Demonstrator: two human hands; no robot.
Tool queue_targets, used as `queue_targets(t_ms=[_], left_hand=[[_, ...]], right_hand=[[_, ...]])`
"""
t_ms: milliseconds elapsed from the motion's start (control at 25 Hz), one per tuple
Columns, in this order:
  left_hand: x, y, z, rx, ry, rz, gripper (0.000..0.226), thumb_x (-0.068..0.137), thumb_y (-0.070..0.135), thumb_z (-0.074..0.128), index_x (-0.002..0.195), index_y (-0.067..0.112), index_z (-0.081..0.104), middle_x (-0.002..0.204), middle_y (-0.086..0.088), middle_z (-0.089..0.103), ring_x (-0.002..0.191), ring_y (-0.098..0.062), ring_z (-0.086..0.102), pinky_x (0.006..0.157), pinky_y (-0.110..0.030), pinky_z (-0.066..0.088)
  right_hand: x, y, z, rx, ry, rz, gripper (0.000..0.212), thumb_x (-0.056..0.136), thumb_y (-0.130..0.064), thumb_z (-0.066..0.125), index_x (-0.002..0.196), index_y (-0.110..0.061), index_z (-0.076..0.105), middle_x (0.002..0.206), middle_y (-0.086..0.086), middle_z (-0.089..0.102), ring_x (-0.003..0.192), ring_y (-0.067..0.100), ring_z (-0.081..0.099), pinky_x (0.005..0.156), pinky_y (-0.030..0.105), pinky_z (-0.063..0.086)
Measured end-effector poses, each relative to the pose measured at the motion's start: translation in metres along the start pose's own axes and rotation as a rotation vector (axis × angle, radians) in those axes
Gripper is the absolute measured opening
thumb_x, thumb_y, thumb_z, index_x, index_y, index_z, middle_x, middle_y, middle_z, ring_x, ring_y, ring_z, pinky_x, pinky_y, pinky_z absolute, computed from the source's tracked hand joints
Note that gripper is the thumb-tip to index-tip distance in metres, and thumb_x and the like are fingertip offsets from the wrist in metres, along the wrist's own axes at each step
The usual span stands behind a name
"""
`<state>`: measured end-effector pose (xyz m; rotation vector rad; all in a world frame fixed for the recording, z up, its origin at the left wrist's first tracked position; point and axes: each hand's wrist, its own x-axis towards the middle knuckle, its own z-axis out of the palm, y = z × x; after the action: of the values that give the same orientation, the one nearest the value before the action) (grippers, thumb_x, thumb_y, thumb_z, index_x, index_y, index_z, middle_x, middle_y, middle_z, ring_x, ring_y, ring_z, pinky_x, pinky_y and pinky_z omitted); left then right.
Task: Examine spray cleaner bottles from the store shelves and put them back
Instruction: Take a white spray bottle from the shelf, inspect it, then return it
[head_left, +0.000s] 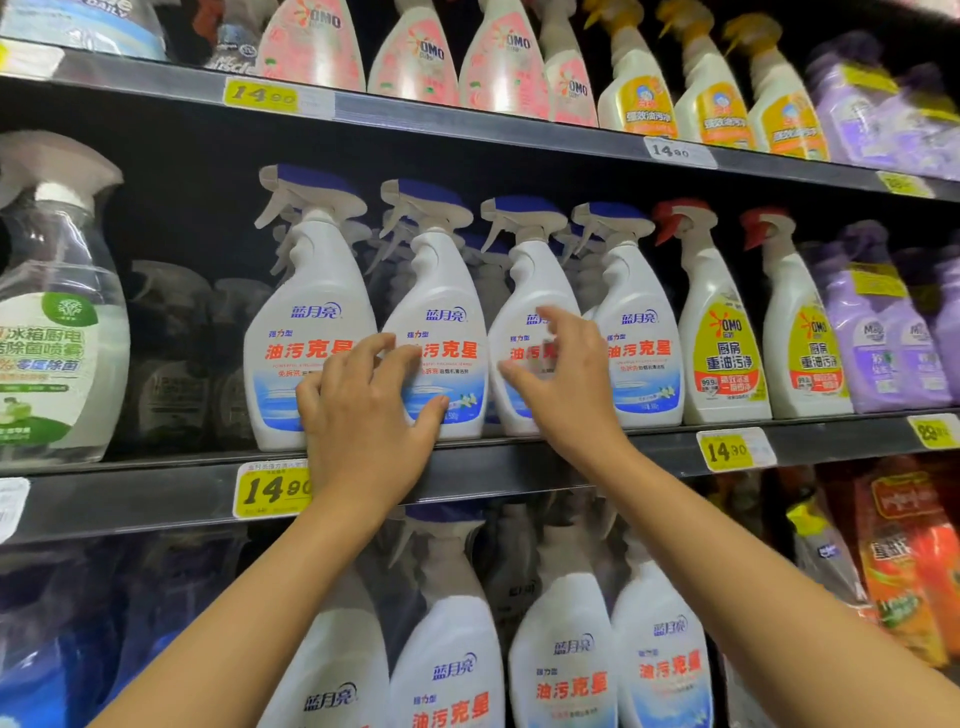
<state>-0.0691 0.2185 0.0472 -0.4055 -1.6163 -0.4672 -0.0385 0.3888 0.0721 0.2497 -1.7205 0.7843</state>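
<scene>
Both hands, left hand (366, 415) and right hand (563, 384), open-fingered against upright white spray bottles (439, 332) on shelf (519, 467).

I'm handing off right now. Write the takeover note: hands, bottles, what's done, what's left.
Left hand: open, fingers spread over the fronts of the first bottle and second bottle in the blue-capped row on the middle shelf; no closed grip.
Right hand: open, fingers curled in front of the third bottle; contact unclear.
Bottles: all four blue-capped ones, including the fourth bottle, stand upright at the shelf's front edge.
Done: nothing is in hand; whether any were examined cannot be told.
Left: probably take one, examine it, and set it back in its slot.
</scene>
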Motion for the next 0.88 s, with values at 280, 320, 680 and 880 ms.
queue_targets(t_ms=[280, 320, 680, 880], left_hand=[[0.002, 0.026, 0.016, -0.015, -0.062, 0.094, 0.052, 0.074, 0.035, 0.072, 0.123, 0.023, 0.061, 0.14, -0.001, 0.049, 0.12, -0.028, 0.045, 0.093, -0.044, 0.035], [0.002, 0.026, 0.017, 0.022, -0.06, 0.083, 0.053, 0.074, 0.037, 0.07, 0.124, 0.024, 0.061, 0.142, 0.0, 0.049, 0.12, -0.029, 0.044, 0.093, -0.046, 0.037], [-0.001, 0.025, 0.015, 0.055, -0.069, 0.086, 0.055, 0.076, 0.042, 0.062, 0.128, 0.025, 0.059, 0.143, 0.004, 0.048, 0.119, -0.025, 0.043, 0.097, -0.048, 0.041], [-0.005, 0.039, 0.005, -0.125, -0.011, 0.031, 0.048, 0.081, 0.035, 0.06, 0.126, 0.019, 0.057, 0.133, 0.003, 0.055, 0.117, -0.015, 0.05, 0.099, -0.027, 0.038]], right_hand=[[0.064, 0.024, -0.031, -0.022, -0.242, 0.04, 0.088, 0.074, -0.034, 0.081, 0.139, -0.01, 0.028, 0.132, 0.013, 0.051, 0.12, 0.032, 0.049, 0.098, 0.046, 0.044], [0.068, 0.025, -0.029, -0.054, -0.251, 0.023, 0.085, 0.071, -0.036, 0.082, 0.134, -0.009, 0.031, 0.127, 0.013, 0.052, 0.116, 0.033, 0.05, 0.095, 0.047, 0.046], [0.072, 0.037, -0.032, 0.321, -0.251, 0.064, 0.066, 0.069, -0.026, 0.084, 0.111, -0.02, 0.034, 0.102, 0.002, 0.06, 0.088, 0.021, 0.065, 0.076, 0.04, 0.058], [0.052, 0.043, -0.051, 0.626, -0.174, 0.016, 0.061, 0.073, -0.023, 0.082, 0.117, -0.028, 0.04, 0.106, 0.0, 0.065, 0.09, 0.014, 0.069, 0.076, 0.039, 0.061]])
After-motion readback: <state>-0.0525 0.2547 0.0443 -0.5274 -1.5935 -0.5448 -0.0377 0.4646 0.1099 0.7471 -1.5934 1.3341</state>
